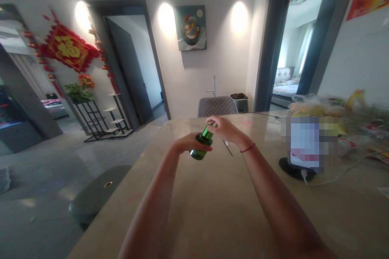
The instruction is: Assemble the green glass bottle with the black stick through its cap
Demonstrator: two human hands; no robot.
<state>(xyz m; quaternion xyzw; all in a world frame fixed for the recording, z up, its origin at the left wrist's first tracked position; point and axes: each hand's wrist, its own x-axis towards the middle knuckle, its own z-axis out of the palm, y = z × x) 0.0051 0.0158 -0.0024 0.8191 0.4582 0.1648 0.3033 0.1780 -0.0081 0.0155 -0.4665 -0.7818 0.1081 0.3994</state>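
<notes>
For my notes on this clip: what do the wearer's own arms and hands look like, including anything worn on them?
Both the left hand and right hand are ungloved, and no sleeve shows on either forearm. A thin dark-red band circles the right wrist; the left wrist shows nothing worn.

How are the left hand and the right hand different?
The left hand wraps around the body of the green bottle, while the right hand curls its fingers at the bottle's bright green top.
The right wrist wears a thin red band; no band shows on the left wrist.
Both hands are bare and at the same bottle.
</notes>
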